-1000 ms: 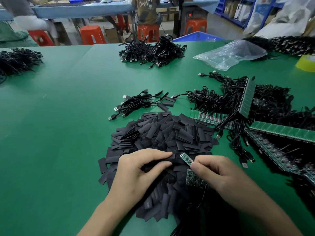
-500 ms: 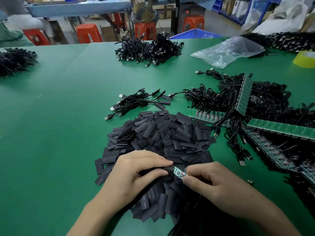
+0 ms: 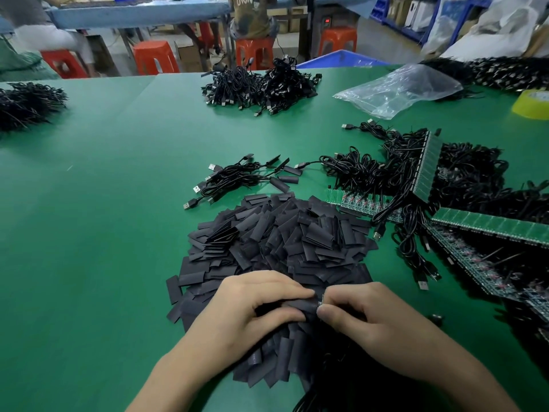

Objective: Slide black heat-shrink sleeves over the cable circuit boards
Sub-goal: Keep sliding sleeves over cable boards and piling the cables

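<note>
A big heap of flat black heat-shrink sleeves [image 3: 276,242] lies on the green table [image 3: 104,203] in front of me. Over its near edge, my left hand [image 3: 255,304] pinches one black sleeve [image 3: 300,306] between thumb and fingers. My right hand [image 3: 368,316] pinches the small green circuit board [image 3: 321,299] at the sleeve's mouth; only a sliver of the board shows, the rest is inside the sleeve or behind my fingers. The two hands meet fingertip to fingertip. A black cable runs down from my right hand toward me.
Several sleeved USB cables [image 3: 246,176] lie behind the heap. Green board panels with tangled black cables [image 3: 445,185] fill the right side. Cable bundles [image 3: 261,84] sit far back, another pile [image 3: 26,105] far left, a clear plastic bag [image 3: 398,87] and a yellow tape roll [image 3: 533,104] at right.
My right hand has pushed the green board leftward into the sleeve held by my left hand. The board was fully visible a second ago; now it is almost hidden.
</note>
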